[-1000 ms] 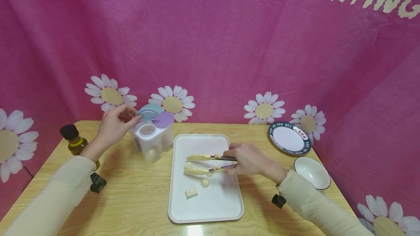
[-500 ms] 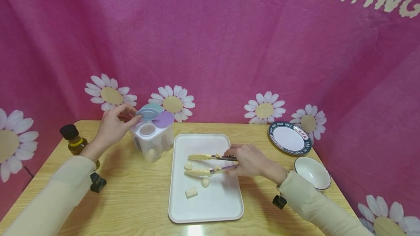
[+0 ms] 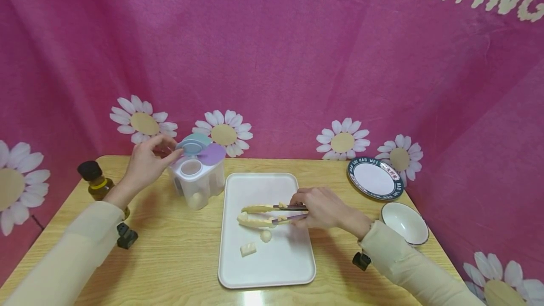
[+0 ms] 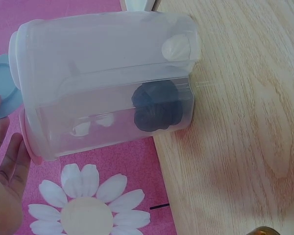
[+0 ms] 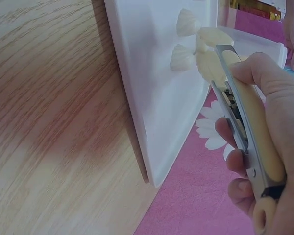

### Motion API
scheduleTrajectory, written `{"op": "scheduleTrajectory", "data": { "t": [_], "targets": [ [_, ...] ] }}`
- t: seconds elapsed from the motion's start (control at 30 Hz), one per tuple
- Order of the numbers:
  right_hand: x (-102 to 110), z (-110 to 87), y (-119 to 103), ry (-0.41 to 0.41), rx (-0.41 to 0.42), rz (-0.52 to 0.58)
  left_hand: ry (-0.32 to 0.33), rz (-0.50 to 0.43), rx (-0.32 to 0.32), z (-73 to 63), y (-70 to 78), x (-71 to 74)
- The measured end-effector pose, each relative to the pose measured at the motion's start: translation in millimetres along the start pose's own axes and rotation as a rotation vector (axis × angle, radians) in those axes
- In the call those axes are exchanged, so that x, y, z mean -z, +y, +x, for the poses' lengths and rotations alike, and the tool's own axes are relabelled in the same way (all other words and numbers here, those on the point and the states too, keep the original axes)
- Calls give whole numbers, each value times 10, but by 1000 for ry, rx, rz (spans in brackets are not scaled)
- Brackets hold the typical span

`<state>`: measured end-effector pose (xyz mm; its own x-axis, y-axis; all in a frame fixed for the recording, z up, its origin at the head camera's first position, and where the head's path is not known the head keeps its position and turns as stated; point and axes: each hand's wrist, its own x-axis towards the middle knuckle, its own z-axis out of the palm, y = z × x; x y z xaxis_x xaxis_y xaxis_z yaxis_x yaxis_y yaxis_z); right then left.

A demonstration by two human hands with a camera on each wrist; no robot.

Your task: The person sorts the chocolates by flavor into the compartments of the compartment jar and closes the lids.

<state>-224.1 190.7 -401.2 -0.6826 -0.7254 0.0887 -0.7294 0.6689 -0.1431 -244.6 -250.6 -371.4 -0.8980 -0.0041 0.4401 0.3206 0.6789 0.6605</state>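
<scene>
My left hand (image 3: 146, 162) pinches the raised blue lid (image 3: 192, 148) of a clear multi-compartment container (image 3: 197, 183); under that lid a round opening is uncovered. The left wrist view shows a pale piece (image 4: 177, 47) and a dark lump (image 4: 158, 105) low inside the container. In my right hand (image 3: 320, 208) is a pair of tongs (image 5: 252, 115) with cream-coloured tips, held low over the white tray (image 3: 272, 273). A small white piece (image 3: 242, 216) sits at the tongs' tips. Two more, a round one (image 3: 265, 235) and a block (image 3: 248, 249), lie nearer the tray's front.
An oil bottle (image 3: 98, 184) with a black cap stands at the left, behind my left forearm. At the right are a dark-rimmed plate (image 3: 374, 179) and a white bowl (image 3: 404, 223). A pink cloth (image 3: 272, 70) hangs behind the wooden table (image 3: 170, 259).
The tongs' arms have drawn closer together around the white piece at their tips. My left hand has stayed at the blue lid.
</scene>
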Motion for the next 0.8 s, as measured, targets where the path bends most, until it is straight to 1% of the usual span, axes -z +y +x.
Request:
{"op": "scheduleTrajectory", "data": {
  "t": [0.2,0.4,0.6,0.8],
  "targets": [
    [4,3,14,32,20,-5,-12,-4,6,-2,12,8],
    [69,29,7,99,62,-2,-17,-3,16,-14,19,12],
    [232,86,-38,192,78,-8,-24,-12,17,-15,23,9],
    [446,249,-136,280,91,-11,-25,-19,20,-26,29,19]
  ]
}}
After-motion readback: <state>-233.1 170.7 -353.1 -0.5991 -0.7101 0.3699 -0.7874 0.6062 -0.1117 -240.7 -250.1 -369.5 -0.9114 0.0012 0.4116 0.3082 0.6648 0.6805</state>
